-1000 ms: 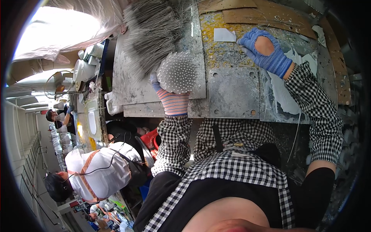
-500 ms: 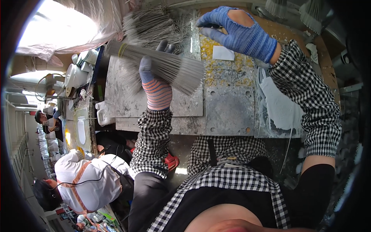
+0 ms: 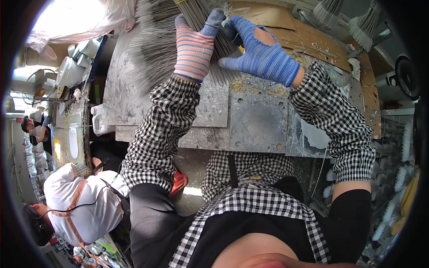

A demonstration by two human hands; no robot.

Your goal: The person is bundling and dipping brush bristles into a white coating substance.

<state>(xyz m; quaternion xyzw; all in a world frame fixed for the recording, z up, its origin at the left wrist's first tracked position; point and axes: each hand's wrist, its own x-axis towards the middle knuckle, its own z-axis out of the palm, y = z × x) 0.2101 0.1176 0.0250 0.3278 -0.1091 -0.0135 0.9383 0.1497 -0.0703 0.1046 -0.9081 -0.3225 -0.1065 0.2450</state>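
Observation:
A bundle of thin grey wire-like rods (image 3: 197, 17), with a yellow band near its far end, stands slanted over the far part of the table. My left hand (image 3: 194, 51), in an orange-and-grey striped glove, is closed around it, thumb on the right side. The rods' near ends fan out below the hands. My right hand (image 3: 266, 58), in a blue glove with a hole over its back, is at the bundle's right side. Its thumb and fingers are spread, the thumb reaching the lower rods; some fingertips are hidden or dark against the bundle.
Many loose grey rods (image 3: 154, 38) lie left of my hands on the metal-topped table (image 3: 259, 120). White paste (image 3: 315, 135) is spread at the right, by brown cardboard (image 3: 263, 15). Finished-looking rod bundles (image 3: 328, 12) hang at the far right. A person in white (image 3: 85, 205) sits at the left.
My left hand has moved away from me and swung the bundle from lying across to pointing away. My right hand has come down and left to the bundle. The view has shifted slightly.

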